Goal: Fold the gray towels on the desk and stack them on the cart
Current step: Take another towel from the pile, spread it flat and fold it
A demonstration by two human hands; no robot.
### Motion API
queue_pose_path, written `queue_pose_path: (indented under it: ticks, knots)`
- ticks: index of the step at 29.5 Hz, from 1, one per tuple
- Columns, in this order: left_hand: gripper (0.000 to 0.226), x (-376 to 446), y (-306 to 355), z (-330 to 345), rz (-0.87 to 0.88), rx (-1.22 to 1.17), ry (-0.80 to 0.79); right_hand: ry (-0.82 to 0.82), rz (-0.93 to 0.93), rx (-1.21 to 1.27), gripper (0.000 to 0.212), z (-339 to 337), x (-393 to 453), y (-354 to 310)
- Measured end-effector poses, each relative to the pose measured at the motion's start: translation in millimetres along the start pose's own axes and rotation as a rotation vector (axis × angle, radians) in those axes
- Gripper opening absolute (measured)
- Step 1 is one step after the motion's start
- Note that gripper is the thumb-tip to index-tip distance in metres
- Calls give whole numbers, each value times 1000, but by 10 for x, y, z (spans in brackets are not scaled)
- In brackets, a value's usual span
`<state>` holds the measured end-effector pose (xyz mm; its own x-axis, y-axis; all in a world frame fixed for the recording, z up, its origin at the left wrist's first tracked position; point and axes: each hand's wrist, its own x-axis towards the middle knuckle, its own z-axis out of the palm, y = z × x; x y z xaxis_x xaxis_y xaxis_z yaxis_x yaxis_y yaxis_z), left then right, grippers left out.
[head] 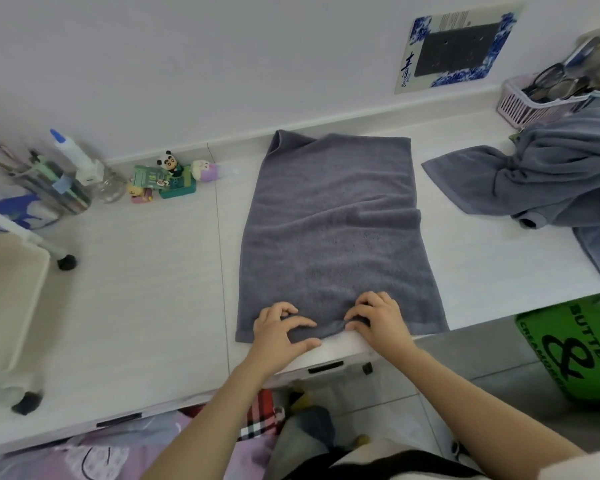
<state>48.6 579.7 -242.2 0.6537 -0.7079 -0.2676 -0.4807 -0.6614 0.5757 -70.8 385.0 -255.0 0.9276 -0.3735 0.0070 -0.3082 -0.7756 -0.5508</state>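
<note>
Left hand (280, 329): curled fingers and thumb are closed on the near hem of the spread gray towel (333, 230), left of the hem's middle.
Right hand (378, 318): fingers bent, the same hem is pinched just right of the middle; a small ridge of cloth is bunched between the two hands.
Spread gray towel: one, laid flat on the desk (136, 299); its long axis runs from the near desk edge away toward the wall (187, 64), short ends near and far. The far left corner is turned up slightly.
Towel heap (548, 178): gray cloth piled at the right of the desk, well apart from the spread towel; the count within it cannot be told.
Cart (11, 306): white, at the left; two dark casters are seen.
Figurines (168, 176): a small cluster near the wall; exact count unclear.
Pink basket (527, 105): one, far right.
</note>
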Motion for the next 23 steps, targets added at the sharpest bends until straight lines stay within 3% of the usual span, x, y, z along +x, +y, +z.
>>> queue_pose_path:
  ticks: [5, 15, 23]
  knots:
    - [43, 66, 172, -19, -92, 67, 16, -155, 158, -52, 20, -47, 94, -140]
    - [12, -177, 148, -117, -92, 88, -40, -382, 256, -29, 21, -320, -132, -257]
    - [26, -340, 351, -392, -27, 43, -136, -459, 193, -40, 14, -687, -308, -194]
